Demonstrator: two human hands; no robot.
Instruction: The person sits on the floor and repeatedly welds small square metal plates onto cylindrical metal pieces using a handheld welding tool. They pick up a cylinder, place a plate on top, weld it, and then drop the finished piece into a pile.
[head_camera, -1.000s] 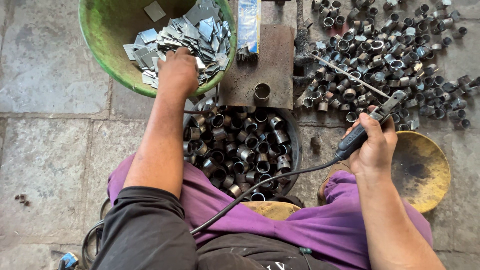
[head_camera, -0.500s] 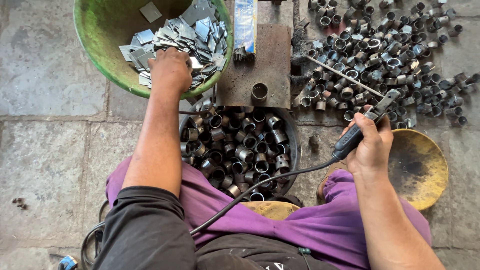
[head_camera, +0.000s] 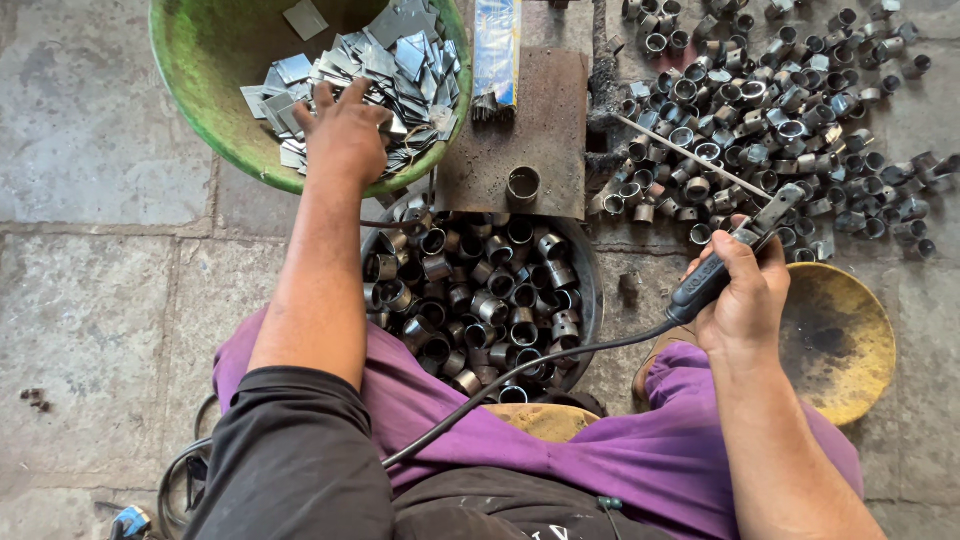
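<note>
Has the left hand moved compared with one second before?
Yes. The left hand has reached a little farther over the rim of the green basin, deeper onto the flat metal pieces.

We are in a small metal workshop, working on the ground. The stone floor (head_camera: 90, 300) is strewn with short steel rings (head_camera: 790, 110), a dark pan (head_camera: 480, 300) is heaped with more, a green basin (head_camera: 215, 90) holds cut metal plates (head_camera: 400, 60), and a rusty steel slab (head_camera: 530, 130) serves as our work surface beside a welding electrode holder (head_camera: 715, 270) on its cable.
</note>
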